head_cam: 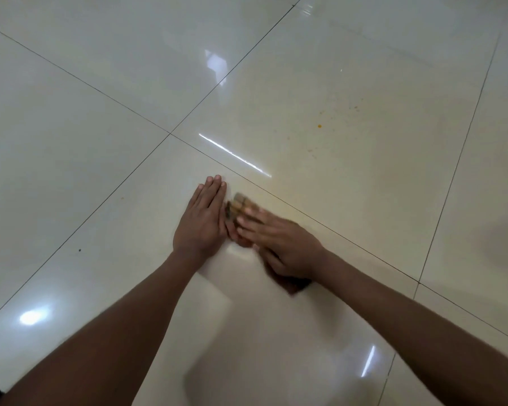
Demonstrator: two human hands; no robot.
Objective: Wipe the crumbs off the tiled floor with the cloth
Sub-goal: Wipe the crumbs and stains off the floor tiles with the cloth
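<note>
My left hand point(201, 219) rests on the cream tiled floor point(100, 142) with its fingers straight and together, its edge set against the cloth. My right hand point(282, 244) is blurred and presses down on a small brownish cloth point(241, 205); only the cloth's far end shows beyond the fingertips, and a dark corner shows under the wrist. Small orange crumbs point(319, 126) lie scattered on the tile farther away to the right, apart from both hands.
Dark grout lines point(169, 133) cross just beyond my hands. A tiny dark speck point(79, 250) lies on the tile to the left. Bright light reflections streak the glossy floor.
</note>
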